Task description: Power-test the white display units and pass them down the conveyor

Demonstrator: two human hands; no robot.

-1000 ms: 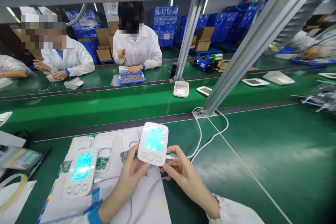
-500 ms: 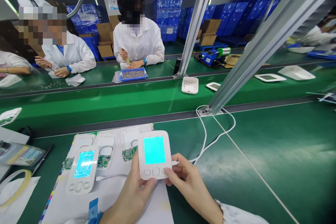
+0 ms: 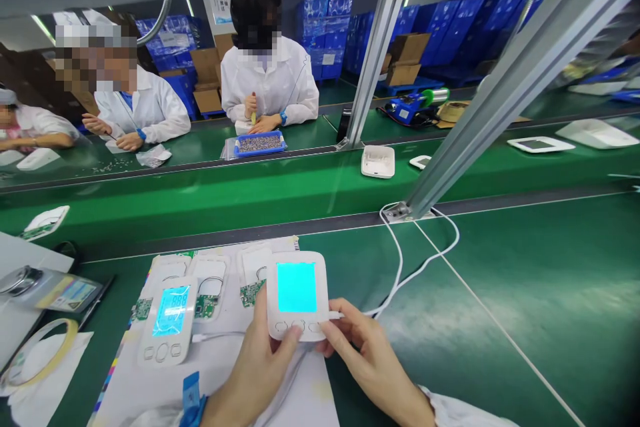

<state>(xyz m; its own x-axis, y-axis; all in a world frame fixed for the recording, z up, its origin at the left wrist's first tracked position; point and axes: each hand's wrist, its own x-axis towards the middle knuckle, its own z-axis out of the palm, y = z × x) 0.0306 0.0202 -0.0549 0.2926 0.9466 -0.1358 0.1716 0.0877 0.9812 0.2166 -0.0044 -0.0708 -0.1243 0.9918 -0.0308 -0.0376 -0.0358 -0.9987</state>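
Note:
A white device (image 3: 297, 293) with a plain lit cyan screen and buttons along its bottom edge is held between both hands. My left hand (image 3: 260, 367) grips its lower left side, thumb on the middle button. My right hand (image 3: 363, 359) pinches its lower right corner, where a white cable (image 3: 407, 273) plugs into the side. A second white device (image 3: 169, 319) with digits on its lit screen lies to the left on a white sheet (image 3: 165, 387), also cabled.
Open white shells with green circuit boards (image 3: 210, 290) lie behind the devices. A tape roll (image 3: 40, 350) and papers sit at the left. A slanted metal post (image 3: 480, 107) stands on the green bench. White housings (image 3: 378, 161) ride the belt. Several people in white coats work opposite.
The held device tilted upright and came lower and nearer; its screen went from showing figures to plain cyan. My left thumb moved onto the buttons. The camera view shifted slightly left.

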